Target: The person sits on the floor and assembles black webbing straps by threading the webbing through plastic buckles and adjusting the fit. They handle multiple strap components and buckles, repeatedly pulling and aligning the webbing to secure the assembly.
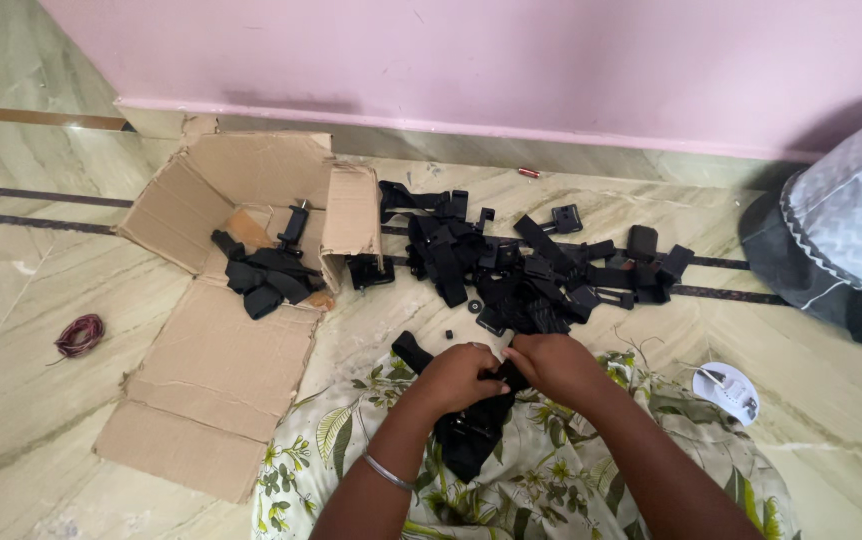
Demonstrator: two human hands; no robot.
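Both hands meet over the lap, which is covered by a cloth with a leaf and flower print (541, 490). The left hand (459, 377) is closed around a black plastic part (471, 435), and the right hand (551, 366) also has its fingers curled on the upper end of the same part, so the two hands touch it together. The part lies near the person, on the printed cloth. A thin metal bangle (389, 472) is on the left wrist.

Just beyond the hands, on the marble floor (31, 290), lies a pile of similar black plastic parts (521, 265). To the left of it is an opened cardboard box (241, 200), flattened on one side, with a few more black parts (266, 275) inside. Far left on the floor is a small coil of red wire (80, 335). On the right is a small white object (731, 390), and further right a grey patterned bag (851, 230) near the pink wall (511, 60).
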